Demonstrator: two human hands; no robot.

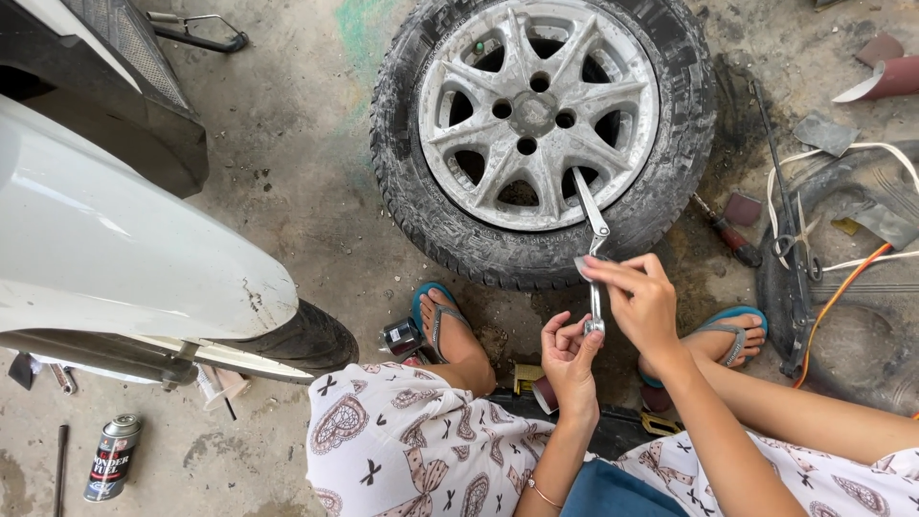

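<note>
— What is in the hands?

— A slim, shiny metal wrench with a hinged head (pixel 593 251). The left hand (pixel 569 356) is closed around its lower end, fingers curled about the handle. The right hand (pixel 639 299) pinches the shaft higher up, with a small scrap of grey sandpaper (pixel 584 267) pressed between its fingertips and the metal.

— And where does the tool sit?

— It is held upright in front of the person's knees, its upper end slanting over the lower edge of the dusty silver alloy wheel with its worn black tyre (pixel 541 134), which lies flat on the stained concrete floor (pixel 297 163).

— What lies around it?

— Two feet in blue flip-flops (pixel 442 321) are planted just below the tyre, one at each side of the hands. A small dark tin (pixel 400 337) stands beside the left foot. To the right of the tyre lie a red-handled screwdriver (pixel 729 236), a long dark bar (pixel 780 182), a black rubber inner tube (pixel 842 278) with white and orange cords across it, and curled maroon sheets of sandpaper (pixel 885 72) well beyond. On the left, a white car's bumper (pixel 124 239) hangs over a fitted tyre, and a spray can with a grey cap (pixel 107 458) lies on the floor near the bottom corner.
</note>
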